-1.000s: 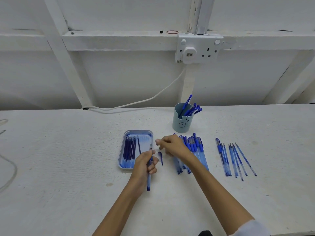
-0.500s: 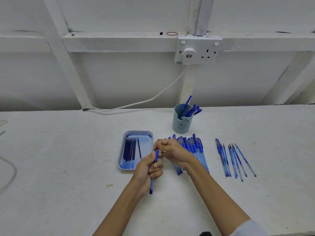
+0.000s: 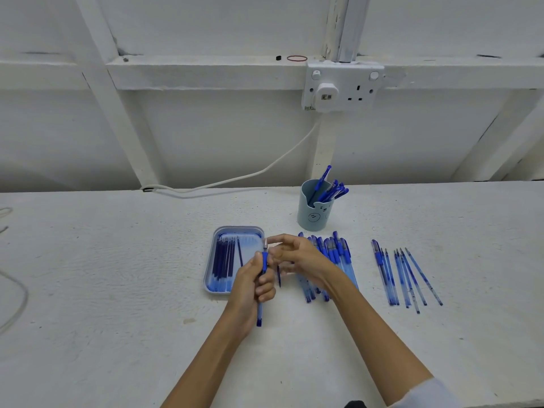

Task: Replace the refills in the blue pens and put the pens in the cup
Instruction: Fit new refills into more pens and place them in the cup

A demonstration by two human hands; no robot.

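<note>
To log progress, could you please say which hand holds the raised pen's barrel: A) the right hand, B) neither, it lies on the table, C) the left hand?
C: the left hand curls round the barrel of the blue pen; the right hand is at its tip.

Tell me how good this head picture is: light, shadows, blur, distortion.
Head view: soft, even light, faint shadows, no glare on the table; the right hand has motion-blurred fingers, while the left hand, its pen and the cup are sharp; the wide lens slightly bows the wall rail.
</note>
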